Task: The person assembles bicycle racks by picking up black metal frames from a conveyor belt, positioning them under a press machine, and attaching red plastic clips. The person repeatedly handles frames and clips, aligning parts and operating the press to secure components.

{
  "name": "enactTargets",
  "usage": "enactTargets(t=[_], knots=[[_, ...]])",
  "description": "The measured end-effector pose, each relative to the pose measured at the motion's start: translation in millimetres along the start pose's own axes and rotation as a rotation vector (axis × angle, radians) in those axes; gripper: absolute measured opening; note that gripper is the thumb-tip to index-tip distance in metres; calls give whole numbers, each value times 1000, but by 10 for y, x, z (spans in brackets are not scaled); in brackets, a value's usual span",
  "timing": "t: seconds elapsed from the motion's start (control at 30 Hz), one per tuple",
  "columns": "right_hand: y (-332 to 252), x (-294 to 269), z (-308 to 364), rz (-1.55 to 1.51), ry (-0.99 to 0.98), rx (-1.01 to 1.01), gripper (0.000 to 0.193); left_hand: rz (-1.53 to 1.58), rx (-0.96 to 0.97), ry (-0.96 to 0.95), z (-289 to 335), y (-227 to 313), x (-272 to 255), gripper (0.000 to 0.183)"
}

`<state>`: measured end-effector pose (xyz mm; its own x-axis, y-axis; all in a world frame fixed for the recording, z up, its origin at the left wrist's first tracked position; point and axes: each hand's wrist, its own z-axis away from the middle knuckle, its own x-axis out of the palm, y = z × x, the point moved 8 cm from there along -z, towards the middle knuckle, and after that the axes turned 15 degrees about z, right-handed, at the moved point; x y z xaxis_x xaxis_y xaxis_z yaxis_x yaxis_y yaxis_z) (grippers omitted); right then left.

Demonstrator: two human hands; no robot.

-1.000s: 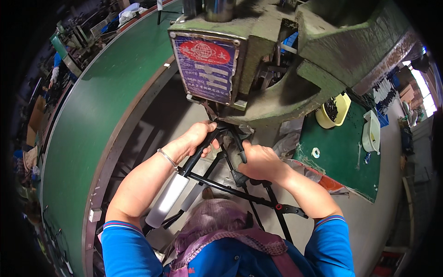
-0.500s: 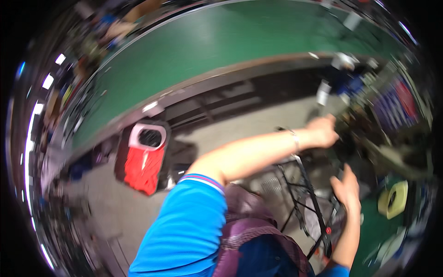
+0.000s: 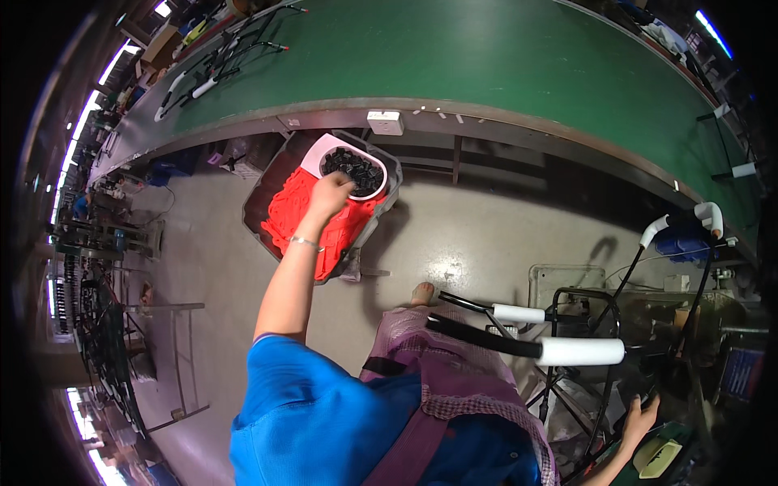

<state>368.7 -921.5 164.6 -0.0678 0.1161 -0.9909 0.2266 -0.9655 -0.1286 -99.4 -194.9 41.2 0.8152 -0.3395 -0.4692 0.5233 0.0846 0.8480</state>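
Note:
My left hand [image 3: 331,196] reaches over the near rim of a pink container [image 3: 322,151] filled with small black parts [image 3: 348,162]. Its fingers are bent down and drawn together at the edge of the pile; what is between them is hidden. Red flat pieces [image 3: 293,206] lie beside the container in the same dark bin [image 3: 258,217]. Low on the right, my right hand [image 3: 640,419] has thumb and fingers apart, close to the dark tubes of a black metal frame [image 3: 596,293]. White sleeves [image 3: 582,351] sit on the frame's bars.
A long green workbench [image 3: 454,61] runs across the far side, with a white socket box [image 3: 385,123] on its edge. More black tube frames [image 3: 235,61] lie on its left end. At lower right is a yellow container [image 3: 658,459]. Metal racks [image 3: 174,308] stand at left.
My left hand has swung from the right side across to the black parts in the pink container. The view has turned, and the frame with white sleeves now shows at right.

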Motion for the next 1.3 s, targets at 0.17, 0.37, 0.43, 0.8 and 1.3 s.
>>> enactTargets(t=[0.17,0.37,0.43,0.8,1.3], knots=[[-85,-88,280,281,215,0,61,-326,-118,51,-288,-1751,-148,26],[-405,-108,596,399,251,78,63,-747,-131,144,-130,-1782,140,36],[-401,-118,664,408,240,116,62,-792,-194,-53,-229,-1924,167,35],[-427,-19,938,432,309,85,46,284,-405,-292,-496,-938,-65,12],[-1694,-781,692,-363,113,-301,32,648,104,-956,1856,2742,2721,14]])
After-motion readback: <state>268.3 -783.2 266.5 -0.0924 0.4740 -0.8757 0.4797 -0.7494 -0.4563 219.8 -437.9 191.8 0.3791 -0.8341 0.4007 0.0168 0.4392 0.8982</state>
